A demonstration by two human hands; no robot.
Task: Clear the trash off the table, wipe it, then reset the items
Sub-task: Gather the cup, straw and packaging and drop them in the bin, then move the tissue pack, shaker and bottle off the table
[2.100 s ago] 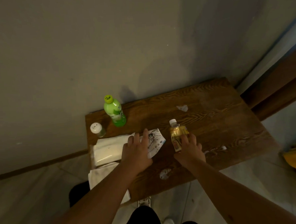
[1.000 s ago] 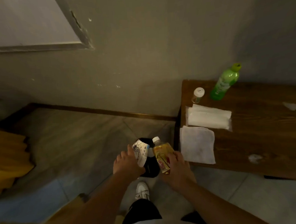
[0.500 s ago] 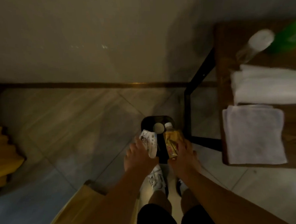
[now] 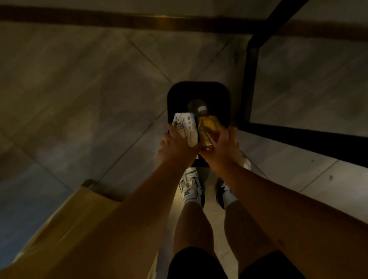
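I look straight down at a black trash bin (image 4: 197,89) on the tiled floor. My left hand (image 4: 177,147) grips a white printed wrapper (image 4: 185,126) over the bin's opening. Beside it my right hand (image 4: 219,147) grips a small bottle of yellow liquid (image 4: 208,125) with a pale cap, its neck pointing into the bin. A pale round thing lies inside the bin, just past the bottle's cap. Both hands are side by side and nearly touching. The tabletop is out of view.
The table's black metal leg frame (image 4: 250,78) stands just right of the bin. A brown skirting board (image 4: 130,20) runs along the wall at the top. My legs and white shoes (image 4: 191,187) are below the hands. A yellowish cloth (image 4: 61,220) lies at lower left.
I turned from the table to the floor carrying the wrapper and bottle. Over the last half second both hands moved forward over the bin's opening, and the view dropped so the table left the frame.
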